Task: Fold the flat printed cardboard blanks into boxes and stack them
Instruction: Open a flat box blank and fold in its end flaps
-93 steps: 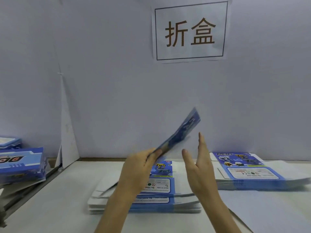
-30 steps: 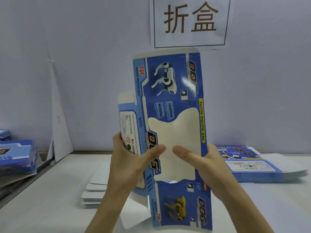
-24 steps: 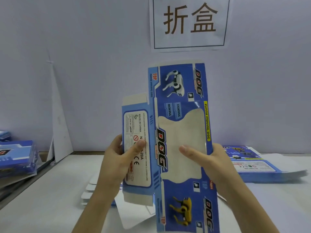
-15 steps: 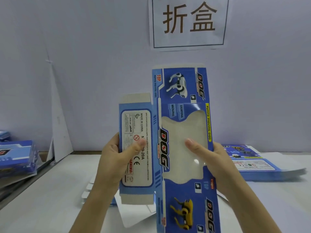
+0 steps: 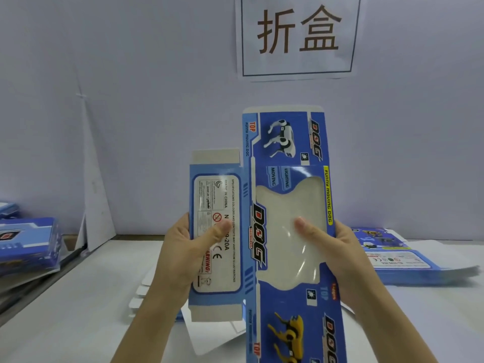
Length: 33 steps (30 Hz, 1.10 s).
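Both hands hold one blue cardboard blank upright: the left hand pinches its side panel, the right hand pinches its window edge.

Room over table L-centre, btw folded boxes & blank stack at R.

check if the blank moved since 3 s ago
Yes. The blank has risen toward the wall sign and turned from edge-on to upright, print facing the camera.

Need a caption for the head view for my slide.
Left hand and right hand hold a printed box blank upright over the table, gripping its label panel and window.
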Tool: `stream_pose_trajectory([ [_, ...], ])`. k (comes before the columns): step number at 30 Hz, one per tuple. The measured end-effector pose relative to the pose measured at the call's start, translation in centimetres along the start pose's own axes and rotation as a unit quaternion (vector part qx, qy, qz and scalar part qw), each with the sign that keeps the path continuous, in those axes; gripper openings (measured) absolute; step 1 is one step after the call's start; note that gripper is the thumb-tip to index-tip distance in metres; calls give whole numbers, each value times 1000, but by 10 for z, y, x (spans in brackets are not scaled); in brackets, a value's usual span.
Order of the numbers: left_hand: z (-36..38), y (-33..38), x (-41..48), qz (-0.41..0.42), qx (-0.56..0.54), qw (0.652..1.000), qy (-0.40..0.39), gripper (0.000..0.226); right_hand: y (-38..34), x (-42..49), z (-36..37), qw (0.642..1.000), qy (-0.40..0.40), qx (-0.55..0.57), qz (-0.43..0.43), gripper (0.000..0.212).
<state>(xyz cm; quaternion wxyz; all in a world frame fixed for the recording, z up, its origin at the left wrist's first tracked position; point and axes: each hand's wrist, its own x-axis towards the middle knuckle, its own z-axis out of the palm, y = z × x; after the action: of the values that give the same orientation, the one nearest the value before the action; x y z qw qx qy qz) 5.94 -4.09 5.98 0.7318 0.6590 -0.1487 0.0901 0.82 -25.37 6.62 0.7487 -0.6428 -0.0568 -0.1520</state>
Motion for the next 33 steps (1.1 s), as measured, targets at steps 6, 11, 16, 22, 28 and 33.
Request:
stream_pose_trajectory([
  [6,2,-1,-2,18,-7,1000,5,45,0,0,-1,1000,-4,-4,-11,39],
  [11,15,-3,-4,51,64,995,52,48,0,-1,5,999,31,-8,-23,40],
  [16,32,1,-17,154,159,975,-12,80,7,-6,32,997,-27,7,-79,40],
  [22,31,9,-22,99,-16,986,-133,55,18,-11,48,978,-132,-93,-135,44],
  [28,10,5,-9,66,-59,995,-47,35,12,5,9,975,74,-145,-150,73],
  [33,16,1,-9,109,-4,991,-78,41,11,6,1,991,-35,-68,-109,37],
])
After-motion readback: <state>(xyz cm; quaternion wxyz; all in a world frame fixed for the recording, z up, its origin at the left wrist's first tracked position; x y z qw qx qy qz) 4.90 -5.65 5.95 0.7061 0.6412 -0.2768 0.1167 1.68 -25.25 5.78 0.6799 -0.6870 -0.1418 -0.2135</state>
